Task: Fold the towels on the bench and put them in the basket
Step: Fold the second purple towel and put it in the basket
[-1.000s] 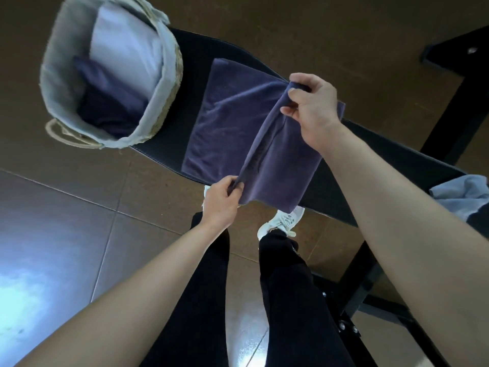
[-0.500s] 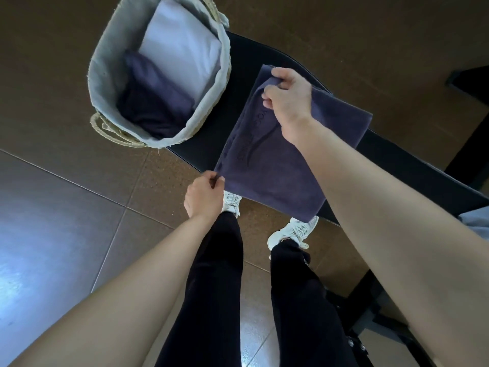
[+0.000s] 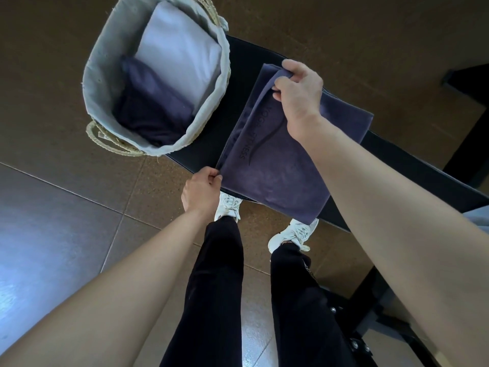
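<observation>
A dark purple towel (image 3: 277, 168) lies folded in half across the black bench (image 3: 423, 176), its near edge hanging over the front. My left hand (image 3: 202, 189) pinches the towel's near left corner. My right hand (image 3: 299, 94) grips the far left corner, fingers curled over the doubled edge. To the left, on the bench end, stands a woven basket (image 3: 92, 83) with a grey liner. Inside it lie a folded pale lilac towel (image 3: 182, 49) and a folded dark purple towel (image 3: 153, 107).
A light blue cloth (image 3: 480, 221) shows at the right edge, on the bench. Black bench legs (image 3: 370, 300) stand at lower right. My legs and white shoes (image 3: 293, 234) are on the brown tiled floor below the bench edge.
Both hands carried the towel's right half over to the left, laying it onto the other half. The corners now meet at the left edge. The view shifted left and down.
</observation>
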The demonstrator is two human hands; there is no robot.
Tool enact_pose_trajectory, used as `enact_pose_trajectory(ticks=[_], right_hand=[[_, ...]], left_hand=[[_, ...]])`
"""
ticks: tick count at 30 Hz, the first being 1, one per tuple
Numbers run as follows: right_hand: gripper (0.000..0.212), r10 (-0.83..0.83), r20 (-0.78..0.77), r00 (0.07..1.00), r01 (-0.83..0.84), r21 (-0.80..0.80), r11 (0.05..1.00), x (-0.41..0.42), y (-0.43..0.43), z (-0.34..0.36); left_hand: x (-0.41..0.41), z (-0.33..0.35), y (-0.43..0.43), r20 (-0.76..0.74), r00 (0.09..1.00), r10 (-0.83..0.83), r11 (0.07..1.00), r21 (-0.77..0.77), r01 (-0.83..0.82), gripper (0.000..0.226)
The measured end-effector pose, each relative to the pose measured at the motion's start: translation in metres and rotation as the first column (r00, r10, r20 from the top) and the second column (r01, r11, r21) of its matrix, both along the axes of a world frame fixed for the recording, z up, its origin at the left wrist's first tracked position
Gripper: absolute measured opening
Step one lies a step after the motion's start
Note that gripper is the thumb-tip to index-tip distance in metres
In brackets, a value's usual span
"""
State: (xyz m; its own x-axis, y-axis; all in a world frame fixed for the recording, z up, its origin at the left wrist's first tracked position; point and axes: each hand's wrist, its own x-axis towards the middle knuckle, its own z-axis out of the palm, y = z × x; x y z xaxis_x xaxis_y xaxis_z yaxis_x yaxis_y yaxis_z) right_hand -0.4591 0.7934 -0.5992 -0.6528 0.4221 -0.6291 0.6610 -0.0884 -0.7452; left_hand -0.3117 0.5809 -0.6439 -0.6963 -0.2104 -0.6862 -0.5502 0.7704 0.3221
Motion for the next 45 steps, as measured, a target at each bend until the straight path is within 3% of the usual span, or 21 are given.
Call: enact_pose_trajectory(ticks=[5, 9, 13, 17, 20, 22, 27, 31, 34, 37, 40, 45], right_hand=[[0.068, 0.212, -0.073, 0.974, -0.218, -0.078, 0.973, 0.008, -0.002, -0.002], [0.06, 0.239, 0.04, 0.97, -0.243, 0.158, 0.957, 0.039, 0.016, -0.013], [0.046, 0.068, 0.198, 0.978, -0.15, 0.433, 0.889, 0.115, 0.039, -0.027], [0.051, -0.187, 0.359, 0.914, -0.045, 0.549, 0.835, 0.199, 0.049, -0.041], [0.058, -0.271, 0.519, 0.811, -0.019, 0.486, 0.874, 0.241, 0.046, -0.048], [0.05, -0.248, 0.586, 0.771, -0.015, 0.406, 0.914, 0.256, 0.043, -0.052], [0.019, -0.167, 0.55, 0.818, 0.02, 0.263, 0.965, 0.265, 0.043, -0.058], [0.015, -0.274, 0.457, 0.846, 0.184, 0.232, 0.955, 0.278, 0.052, -0.044], [0.015, -0.337, 0.461, 0.821, 0.261, 0.221, 0.94, 0.301, 0.061, -0.035], [0.013, -0.305, 0.462, 0.833, 0.203, 0.259, 0.944, 0.319, 0.07, -0.017], [0.03, -0.25, 0.39, 0.886, 0.189, 0.188, 0.964, 0.316, 0.08, 0.008], [0.018, -0.347, 0.283, 0.894, 0.348, 0.049, 0.936, 0.27, 0.093, 0.027]], left_hand=[[-0.004, -0.003, -0.002, -0.094, 0.995, -0.011, 1.0, -0.024, 0.009, 0.017], [-0.008, -0.004, -0.001, -0.116, 0.993, -0.012, 0.999, -0.04, 0.008, 0.035], [-0.012, -0.008, 0.003, -0.106, 0.994, -0.026, 0.999, -0.036, 0.023, 0.045], [-0.017, -0.013, 0.01, -0.098, 0.994, -0.039, 0.998, -0.05, 0.035, 0.041], [-0.02, -0.017, 0.012, -0.06, 0.991, -0.117, 0.99, -0.089, 0.111, 0.027], [-0.019, -0.017, 0.013, -0.06, 0.987, -0.151, 0.984, -0.101, 0.145, 0.025], [-0.014, 0.003, 0.016, -0.191, 0.98, -0.054, 0.995, 0.069, 0.069, 0.018], [-0.004, 0.023, 0.017, -0.257, 0.965, -0.046, 0.989, 0.123, 0.08, 0.025], [0.012, 0.025, 0.011, -0.15, 0.976, -0.16, 0.973, 0.141, 0.182, 0.016], [0.028, 0.023, 0.003, 0.033, 0.97, -0.239, 0.952, 0.202, 0.228, 0.012], [0.03, 0.033, 0.006, 0.128, 0.985, -0.116, 0.951, 0.301, 0.073, 0.026], [-0.004, 0.057, 0.016, 0.222, 0.952, 0.212, 0.858, 0.424, -0.29, 0.035]])
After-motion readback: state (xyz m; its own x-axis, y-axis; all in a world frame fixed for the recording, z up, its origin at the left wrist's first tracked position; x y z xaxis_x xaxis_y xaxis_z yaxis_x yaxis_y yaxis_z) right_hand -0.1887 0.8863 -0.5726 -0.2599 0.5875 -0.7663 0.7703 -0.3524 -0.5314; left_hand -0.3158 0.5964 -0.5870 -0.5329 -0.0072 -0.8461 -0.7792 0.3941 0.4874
